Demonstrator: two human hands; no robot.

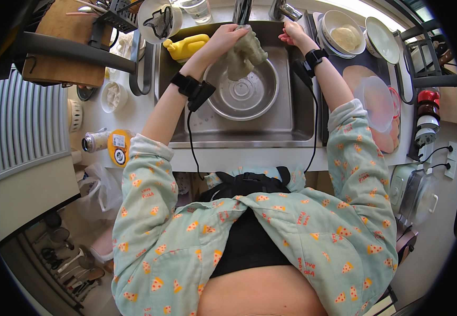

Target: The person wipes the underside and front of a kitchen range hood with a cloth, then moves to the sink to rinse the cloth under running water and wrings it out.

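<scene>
My left hand [230, 38] grips a wet grey-green cloth [246, 55], which hangs bunched over a round stainless-steel basin [270, 100]. The basin sits in the metal sink [295, 126]. Just above the cloth is the chrome faucet spout [243, 12]. At the sink's back right corner, my right hand [292, 33] has its fingers curled, close under the chrome faucet lever [291, 12]. Whether it touches the lever or holds anything cannot be made out. A yellow bottle [191, 45] lies by the sink's left wall, beside my left forearm.
Left of the sink stand a white strainer cup [175, 19], a small white bowl [114, 96] and a flask [94, 141]. To the right are stacked bowls [333, 23], one holding dough [345, 37], and a translucent lid [374, 102]. Cables hang from both wrist bands.
</scene>
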